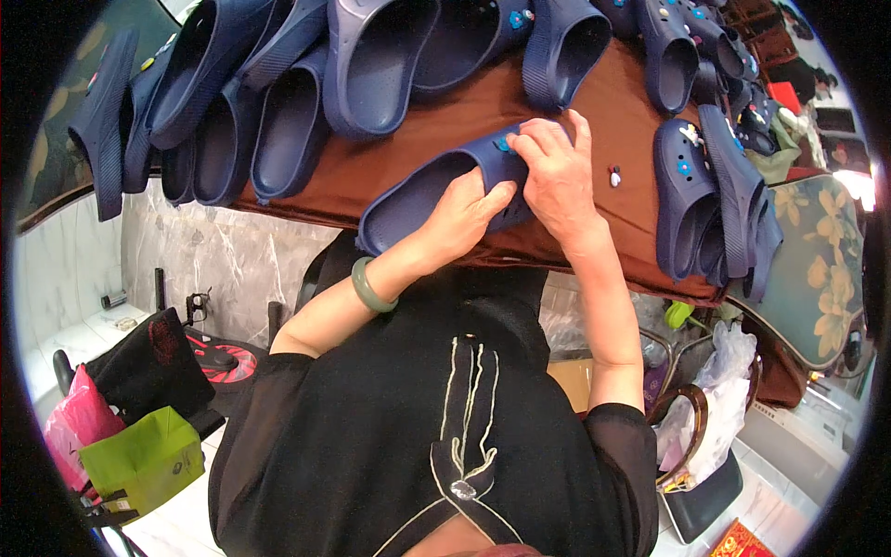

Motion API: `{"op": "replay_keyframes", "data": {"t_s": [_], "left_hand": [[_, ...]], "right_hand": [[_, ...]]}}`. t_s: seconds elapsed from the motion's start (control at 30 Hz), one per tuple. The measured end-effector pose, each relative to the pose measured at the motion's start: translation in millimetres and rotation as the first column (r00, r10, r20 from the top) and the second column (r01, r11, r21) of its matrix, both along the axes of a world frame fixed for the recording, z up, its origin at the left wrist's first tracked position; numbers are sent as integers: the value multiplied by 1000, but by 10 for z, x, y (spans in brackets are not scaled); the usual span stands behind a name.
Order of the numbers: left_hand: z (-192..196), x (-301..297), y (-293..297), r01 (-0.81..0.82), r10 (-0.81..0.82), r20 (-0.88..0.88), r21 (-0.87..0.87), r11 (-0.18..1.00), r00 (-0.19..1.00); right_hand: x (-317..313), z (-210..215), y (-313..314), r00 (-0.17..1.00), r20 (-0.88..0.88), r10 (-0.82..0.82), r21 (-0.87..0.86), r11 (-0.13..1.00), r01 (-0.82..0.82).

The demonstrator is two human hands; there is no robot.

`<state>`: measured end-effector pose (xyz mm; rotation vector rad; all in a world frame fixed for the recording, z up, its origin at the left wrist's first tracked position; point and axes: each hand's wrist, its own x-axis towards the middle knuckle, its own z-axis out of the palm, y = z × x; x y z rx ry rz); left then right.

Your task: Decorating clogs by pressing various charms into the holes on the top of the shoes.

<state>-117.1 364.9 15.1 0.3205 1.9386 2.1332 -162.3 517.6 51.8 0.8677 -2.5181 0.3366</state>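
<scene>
At the near edge of the brown-covered bench (613, 121), both hands grip a navy clog (422, 200): the left hand (469, 213) clasps its side, the right hand (555, 172) presses over its toe. More navy clogs (371, 65) crowd the far edge.

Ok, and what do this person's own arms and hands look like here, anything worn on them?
Both hands are bare, with no gloves. The left hand has a smooth pale green bangle around its wrist. The right hand shows no bracelet or watch. Both forearms are uncovered; dark, slightly sheer black sleeves end around the elbows, part of a black top.
</scene>
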Motion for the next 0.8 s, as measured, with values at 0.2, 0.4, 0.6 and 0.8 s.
{"op": "replay_keyframes", "data": {"t_s": [0.2,0.4,0.6,0.8], "left_hand": [[7,-17,62,7,-15,54,156,988,998],[-29,3,53,19,-34,61,243,970,998],[20,54,-35,2,-6,-71,-54,999,997],[-114,170,-59,-69,-40,-404,-251,965,914]], "right_hand": [[-124,256,272,962,251,112,-91,992,-92],[-428,367,304,761,606,233,-249,964,-97],[-822,600,148,475,857,199,-67,958,-280],[-994,833,-343,336,916,-220,357,829,-429]]}}
